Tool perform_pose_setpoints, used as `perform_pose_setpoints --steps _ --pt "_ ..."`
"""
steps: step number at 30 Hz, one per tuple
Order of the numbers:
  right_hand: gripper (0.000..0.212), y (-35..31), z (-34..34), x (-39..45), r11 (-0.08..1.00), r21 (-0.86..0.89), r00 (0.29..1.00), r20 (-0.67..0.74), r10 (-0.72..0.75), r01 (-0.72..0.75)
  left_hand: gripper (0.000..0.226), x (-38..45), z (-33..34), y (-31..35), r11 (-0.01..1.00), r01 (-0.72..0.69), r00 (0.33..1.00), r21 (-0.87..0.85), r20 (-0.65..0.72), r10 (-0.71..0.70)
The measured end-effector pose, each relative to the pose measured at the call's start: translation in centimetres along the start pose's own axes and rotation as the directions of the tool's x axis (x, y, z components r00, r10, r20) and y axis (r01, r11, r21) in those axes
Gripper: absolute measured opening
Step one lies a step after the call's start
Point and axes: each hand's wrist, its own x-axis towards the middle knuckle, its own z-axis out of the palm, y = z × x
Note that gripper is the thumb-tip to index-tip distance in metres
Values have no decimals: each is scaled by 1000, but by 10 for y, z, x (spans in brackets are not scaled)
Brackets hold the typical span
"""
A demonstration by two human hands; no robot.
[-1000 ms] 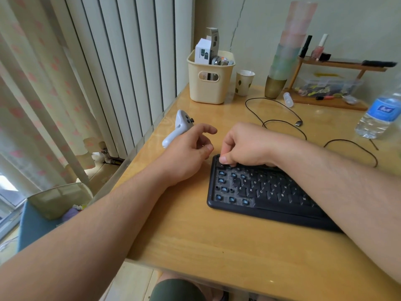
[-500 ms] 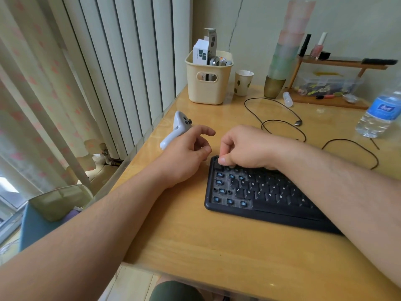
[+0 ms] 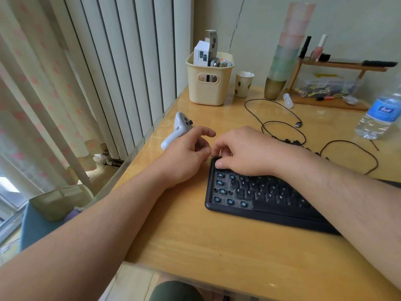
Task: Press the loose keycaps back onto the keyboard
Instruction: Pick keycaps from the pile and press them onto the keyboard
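Observation:
A black keyboard [image 3: 260,205] lies on the wooden desk. Several keycaps are gone from its left end, and blue switch stems [image 3: 219,183] show there. My right hand [image 3: 245,151] hovers over the keyboard's far left corner with curled fingers pinching a small dark keycap [image 3: 217,157] against that corner. My left hand [image 3: 186,155] rests on the desk just left of that corner, fingers curled and index finger raised, its fingertips touching my right hand's. Its palm is hidden. Loose dark keycaps [image 3: 289,141] lie in a small heap behind my right wrist.
A white handheld controller [image 3: 176,132] lies beyond my left hand. At the back stand a cream basket [image 3: 209,88], a paper cup [image 3: 243,83], stacked cups [image 3: 282,61] and a wooden rack [image 3: 332,101]. A thin black cable [image 3: 282,122] loops across the desk; a water bottle [image 3: 379,116] is far right.
My left hand has moved right until its fingertips meet my right hand's at the keyboard's corner. My right hand stays over that corner.

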Motion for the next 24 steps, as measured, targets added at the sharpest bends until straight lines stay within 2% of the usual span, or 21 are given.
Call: perform_pose_setpoints --steps 3,5,7,9,12,15,17,18,20,22,24 --pt "25 3 2 0 988 -123 995 2 -99 98 30 0 0 0 1000 1 1000 30 16 -2" --pt "26 3 1 1 974 -175 990 14 -144 144 30 -1 0 1 999 -1 1000 34 17 1" --pt "23 4 2 1 931 -286 973 36 -228 228 31 -2 -1 2 999 -4 1000 36 21 3" --pt "28 7 7 -1 864 -406 950 40 -310 299 30 -2 -1 1 999 1 1000 35 23 -2" --pt "29 13 13 -3 850 -405 925 -23 -378 338 31 -2 -1 2 999 5 1000 38 21 -6" --pt "24 21 10 -6 952 -189 956 -127 -266 240 28 -2 -1 3 999 8 999 31 31 -9" --pt "18 28 10 -7 988 90 970 -218 -105 127 21 -2 -2 3 1000 13 998 -4 68 -13" --pt "17 31 13 -8 959 269 971 -240 -20 86 17 -2 -2 5 999 18 995 -38 99 -14" --pt "19 32 19 -6 829 556 965 -243 96 57 18 -3 -2 8 996 13 988 -94 152 1" --pt "18 30 24 -4 718 694 962 -231 146 58 23 -4 -2 10 990 3 987 -139 157 19" --pt "16 28 26 -4 645 762 964 -217 156 67 23 -3 -2 10 982 8 991 -190 135 18"
